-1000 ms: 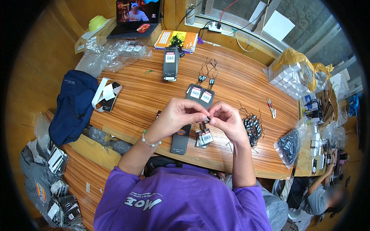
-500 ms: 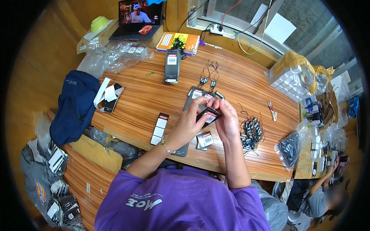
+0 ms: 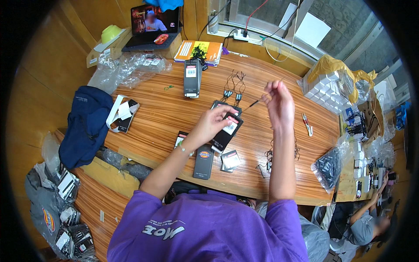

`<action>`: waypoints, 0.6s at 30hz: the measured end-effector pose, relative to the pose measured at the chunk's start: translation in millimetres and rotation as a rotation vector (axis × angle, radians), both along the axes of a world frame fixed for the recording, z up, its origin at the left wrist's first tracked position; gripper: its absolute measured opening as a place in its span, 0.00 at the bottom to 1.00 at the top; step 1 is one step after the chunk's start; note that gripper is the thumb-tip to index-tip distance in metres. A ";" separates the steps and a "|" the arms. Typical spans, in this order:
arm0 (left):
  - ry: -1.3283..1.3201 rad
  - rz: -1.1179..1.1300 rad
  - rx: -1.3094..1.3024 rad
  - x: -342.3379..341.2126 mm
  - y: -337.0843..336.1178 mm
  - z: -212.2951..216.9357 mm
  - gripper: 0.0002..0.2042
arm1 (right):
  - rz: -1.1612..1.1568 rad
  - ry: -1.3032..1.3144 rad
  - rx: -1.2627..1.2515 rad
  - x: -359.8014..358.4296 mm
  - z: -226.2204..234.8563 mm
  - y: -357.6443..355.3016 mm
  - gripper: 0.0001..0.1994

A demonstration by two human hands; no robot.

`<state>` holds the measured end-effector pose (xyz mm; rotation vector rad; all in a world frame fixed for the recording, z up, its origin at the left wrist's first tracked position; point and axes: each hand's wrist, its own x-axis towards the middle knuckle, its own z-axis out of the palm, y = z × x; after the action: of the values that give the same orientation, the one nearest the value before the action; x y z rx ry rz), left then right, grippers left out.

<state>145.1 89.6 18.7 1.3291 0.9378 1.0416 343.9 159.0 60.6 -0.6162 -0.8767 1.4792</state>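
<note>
Head view: left hand [image 3: 212, 124] reaches forward, fingers closed around a black flat pouch [image 3: 227, 130] held just above the wooden tabletop [image 3: 161, 111]. Right hand [image 3: 277, 102] is raised, fingertips pinched on a thin black cord [image 3: 255, 103] (its far end too fine to trace). Half a second ago both hands met on the pouch; now they are apart, right lifted.

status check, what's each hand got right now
Left hand grips a flat black packet with a white label. Right hand raised, pinching a thin black cord running toward the packet. Wooden table underneath, more packets beyond, nothing blocking.
</note>
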 end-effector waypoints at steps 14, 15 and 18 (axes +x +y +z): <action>0.396 0.071 0.039 7.2 77.6 -51.6 0.11 | -0.025 -0.408 -0.089 -14.2 9.7 112.8 0.11; 0.402 0.078 0.051 7.5 78.6 -53.9 0.11 | -0.006 -0.441 -0.083 -15.6 7.3 115.4 0.11; 0.407 0.121 0.091 11.9 77.7 -57.7 0.11 | 0.007 -0.489 -0.086 -18.1 -0.3 122.0 0.12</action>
<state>157.0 167.3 -38.9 1.6117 1.2986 0.9289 325.8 280.9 60.2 -1.0674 -1.1915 1.3991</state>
